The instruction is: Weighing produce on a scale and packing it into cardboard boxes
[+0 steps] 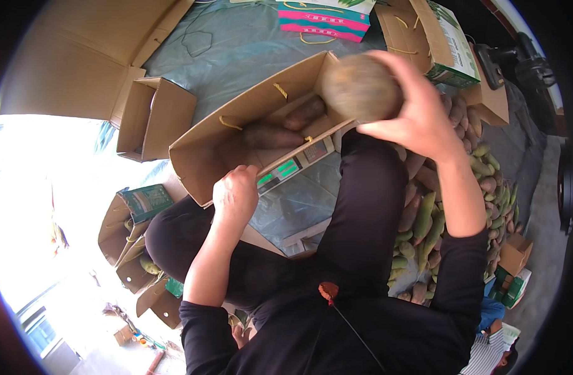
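My right hand [424, 115] is wrapped round a large rounded root vegetable [360, 87], brownish-green and blurred by motion. It is held above the right end of an open, long cardboard box [252, 103] with yellow rope handles. With closed fingers, my left hand [234, 192] grips the near rim of this box. Inside lie a dark reddish-brown root vegetable [271, 136] and another one [305, 112]. Against the near side of the box shows a scale [286, 170] with a lit green display; the rest of it is hidden.
A heap of green and brown root vegetables [430, 219] lies to my right. Far off stand a pink and teal carton [324, 24] and an open green-and-white box [452, 47]. Empty cardboard boxes [168, 119] are at left, and a bluish sheet [236, 47] covers the floor.
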Tool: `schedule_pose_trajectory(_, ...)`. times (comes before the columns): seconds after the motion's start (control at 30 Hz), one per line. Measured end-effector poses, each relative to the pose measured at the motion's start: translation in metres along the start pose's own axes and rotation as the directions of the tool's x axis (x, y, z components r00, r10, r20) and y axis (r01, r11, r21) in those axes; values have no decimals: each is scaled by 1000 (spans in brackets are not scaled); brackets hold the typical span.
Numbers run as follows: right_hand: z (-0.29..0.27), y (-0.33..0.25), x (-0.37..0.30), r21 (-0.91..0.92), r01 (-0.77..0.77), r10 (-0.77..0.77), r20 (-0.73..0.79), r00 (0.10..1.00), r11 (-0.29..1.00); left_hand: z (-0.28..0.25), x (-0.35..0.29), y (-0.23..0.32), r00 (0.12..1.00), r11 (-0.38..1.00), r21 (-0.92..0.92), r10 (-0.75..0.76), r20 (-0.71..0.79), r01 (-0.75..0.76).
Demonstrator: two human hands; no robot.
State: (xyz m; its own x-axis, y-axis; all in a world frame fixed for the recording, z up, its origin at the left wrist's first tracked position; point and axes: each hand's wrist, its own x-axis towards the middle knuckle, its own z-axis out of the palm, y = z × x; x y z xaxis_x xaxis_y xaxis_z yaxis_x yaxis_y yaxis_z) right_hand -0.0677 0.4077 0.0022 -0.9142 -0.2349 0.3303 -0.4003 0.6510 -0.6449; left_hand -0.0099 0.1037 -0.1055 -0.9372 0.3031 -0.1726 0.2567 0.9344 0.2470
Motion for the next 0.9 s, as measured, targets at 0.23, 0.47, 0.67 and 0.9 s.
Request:
schedule_pose_trajectory(0.23,139,-23,64,5,-64,44,673,738,998,0,0,-4,999,998,65,-15,42,12)
schedule_pose_trajectory(0.47,238,36,79,-312,58,291,928,233,948,3,1,1,997,997,63,30,73,-35)
schedule_pose_trajectory(0.67,272,66,88,-401,-63,402,916,-5,914,1,-2,-2,996,997,37,63,63,-65)
schedule_pose_trajectory(0.9,295,70,91,-196,-298,212,977,20,934,-3,3,-5,996,998,-55,-12,93,17)
